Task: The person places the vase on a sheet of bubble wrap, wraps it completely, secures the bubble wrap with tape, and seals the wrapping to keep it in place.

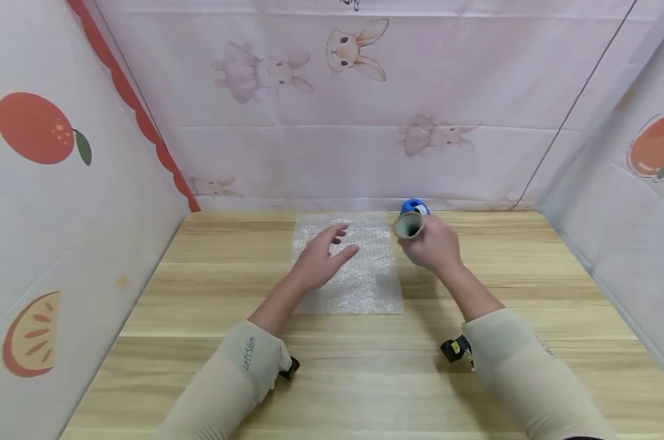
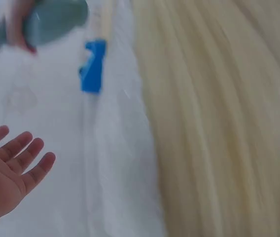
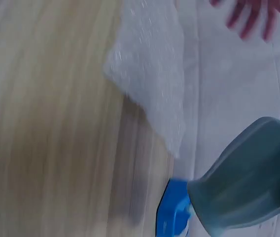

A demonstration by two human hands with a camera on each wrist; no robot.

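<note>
The right hand (image 1: 436,245) has its fingers curled around one grey-green vase (image 3: 248,185), held tilted above the right edge of one bubble wrap sheet (image 1: 347,263). One blue object (image 1: 415,206) behind it is mostly hidden. The left hand (image 1: 322,256) hovers over the sheet with fingers spread and relaxed.

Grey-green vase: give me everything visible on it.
The grey-green vase looks like glazed ceramic, with a rounded body narrowing to a flared end. The right hand grips its body and holds it tipped on its side above the table, open mouth showing a pale interior toward the head camera. It sits beside the bubble wrap, near a blue object.
</note>
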